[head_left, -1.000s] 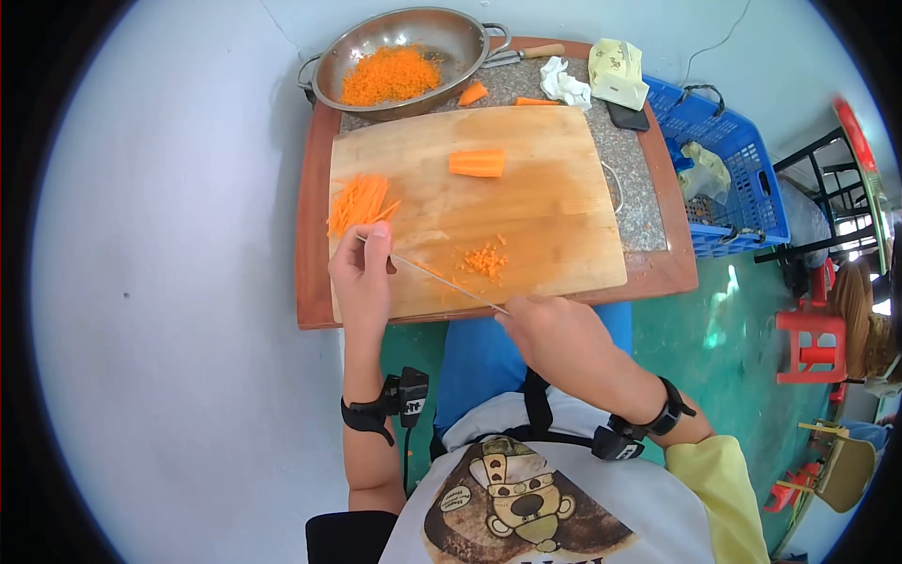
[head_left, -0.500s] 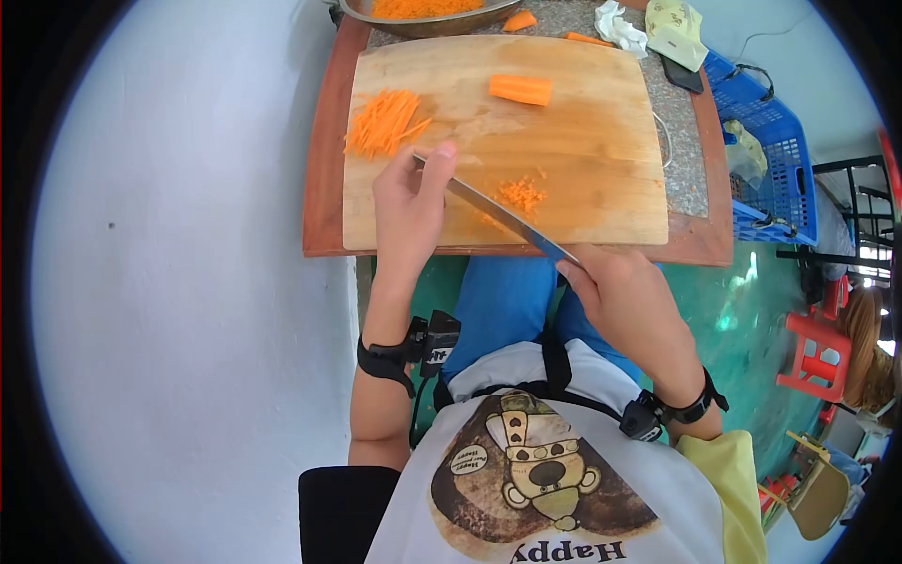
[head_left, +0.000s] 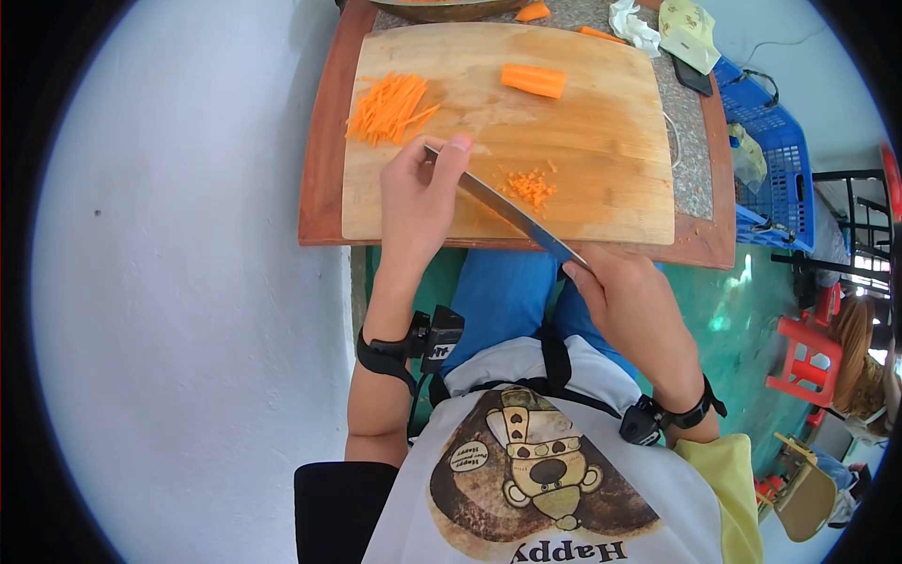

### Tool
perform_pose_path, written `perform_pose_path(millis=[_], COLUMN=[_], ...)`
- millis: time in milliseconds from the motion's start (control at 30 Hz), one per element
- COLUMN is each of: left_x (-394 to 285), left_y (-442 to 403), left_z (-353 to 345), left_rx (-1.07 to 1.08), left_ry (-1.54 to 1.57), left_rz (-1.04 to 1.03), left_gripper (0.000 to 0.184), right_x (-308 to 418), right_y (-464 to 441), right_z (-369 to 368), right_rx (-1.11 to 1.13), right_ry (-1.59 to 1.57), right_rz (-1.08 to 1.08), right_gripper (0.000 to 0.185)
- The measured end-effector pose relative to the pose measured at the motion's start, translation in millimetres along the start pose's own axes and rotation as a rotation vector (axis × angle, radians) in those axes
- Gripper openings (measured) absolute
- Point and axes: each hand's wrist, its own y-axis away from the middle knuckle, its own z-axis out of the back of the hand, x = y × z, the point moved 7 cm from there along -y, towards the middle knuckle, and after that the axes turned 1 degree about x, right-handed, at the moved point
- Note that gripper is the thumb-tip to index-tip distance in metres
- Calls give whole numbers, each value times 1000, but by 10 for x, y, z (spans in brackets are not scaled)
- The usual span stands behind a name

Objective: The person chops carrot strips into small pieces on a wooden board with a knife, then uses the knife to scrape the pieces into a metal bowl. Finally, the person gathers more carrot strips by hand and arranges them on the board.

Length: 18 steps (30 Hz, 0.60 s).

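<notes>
A knife [head_left: 512, 214] slants over the near edge of the wooden cutting board [head_left: 601, 141]. My right hand [head_left: 628, 293] is closed round its handle. The thumb and fingers of my left hand [head_left: 423, 188] pinch the blade near its far end. Just beyond my left hand lies a pile of thin carrot strips [head_left: 390, 108] on the board. Small diced carrot bits [head_left: 531, 188] sit to the right of the blade. A thick cut carrot piece [head_left: 534, 81] lies near the board's far side.
Behind the board are the rim of a metal pan [head_left: 446, 11], carrot pieces [head_left: 533, 11], a crumpled tissue [head_left: 633, 26], a yellowish packet [head_left: 687, 33] and a black phone [head_left: 692, 76]. A blue basket [head_left: 785, 169] and red stool [head_left: 808, 362] stand right of the table.
The view has tipped down, so the board and pan appear higher. The knife's blade has turned to show its flat face, with both hands still on it.
</notes>
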Motion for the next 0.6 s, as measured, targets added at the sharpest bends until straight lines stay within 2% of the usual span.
perform_pose_path(millis=[400, 600], left_x=[53, 98], left_y=[-41, -93], left_z=[-9, 79], left_rx=[20, -56], left_ry=[-20, -45], left_rz=[22, 3], left_gripper=[28, 28], right_x=[7, 27], right_y=[-17, -126], right_z=[-70, -128], right_rx=[21, -7], right_ry=[85, 52], right_rz=[-10, -4], right_gripper=[18, 17])
